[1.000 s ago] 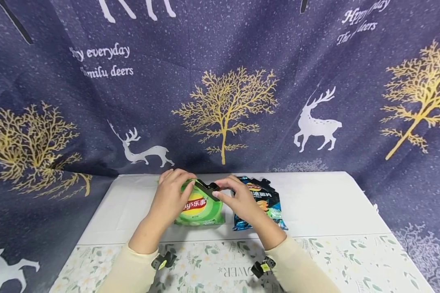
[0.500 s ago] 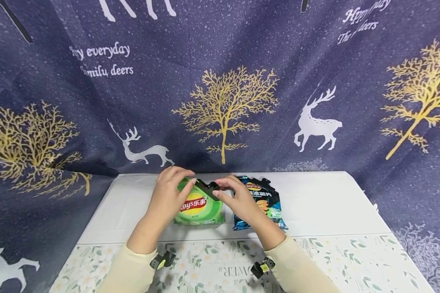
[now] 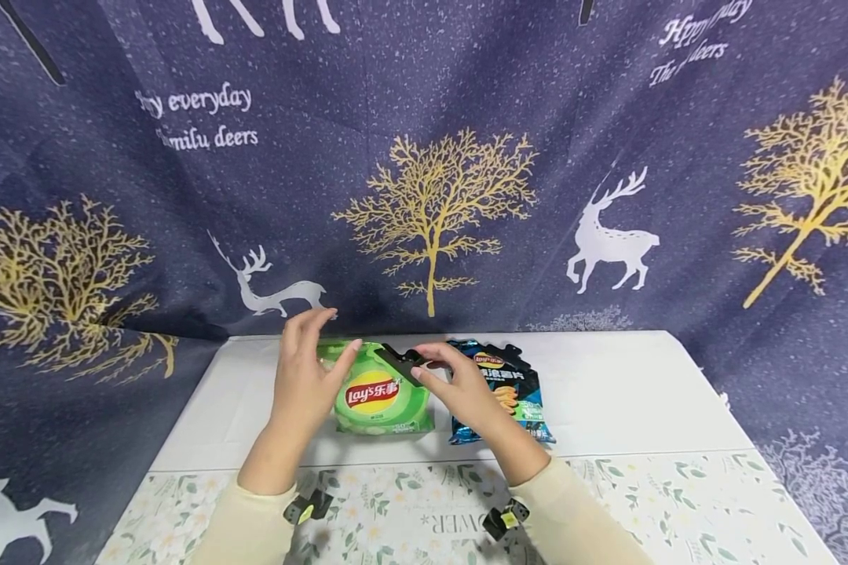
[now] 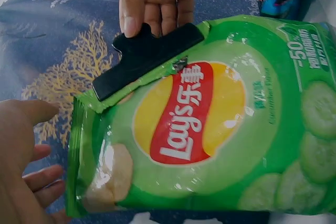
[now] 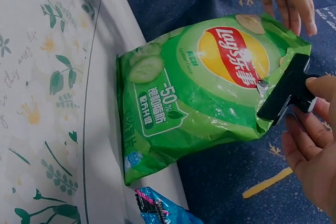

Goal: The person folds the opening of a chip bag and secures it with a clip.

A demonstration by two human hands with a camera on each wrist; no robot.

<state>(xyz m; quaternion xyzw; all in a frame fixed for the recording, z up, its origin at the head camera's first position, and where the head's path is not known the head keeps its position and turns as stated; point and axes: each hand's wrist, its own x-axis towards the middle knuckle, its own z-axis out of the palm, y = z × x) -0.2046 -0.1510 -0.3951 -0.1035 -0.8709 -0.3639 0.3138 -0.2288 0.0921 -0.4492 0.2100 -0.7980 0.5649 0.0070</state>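
Note:
A green Lay's chip bag stands on the white back part of the table. Across its folded upper right corner sits a black bag clip. My right hand pinches the handle of that clip between thumb and fingers, as the right wrist view also shows with the clip on the bag's edge. My left hand is apart from the bag at its upper left, with thumb and fingers spread and nothing between them.
To the right a dark blue Lay's bag stands close by, with a black clip along its top. A flowered cloth covers the table's front. Behind hangs a navy curtain printed with deer and trees.
My left hand has come off the top of the green chip bag and moved left, its fingers spreading. The right hand stays on the clip.

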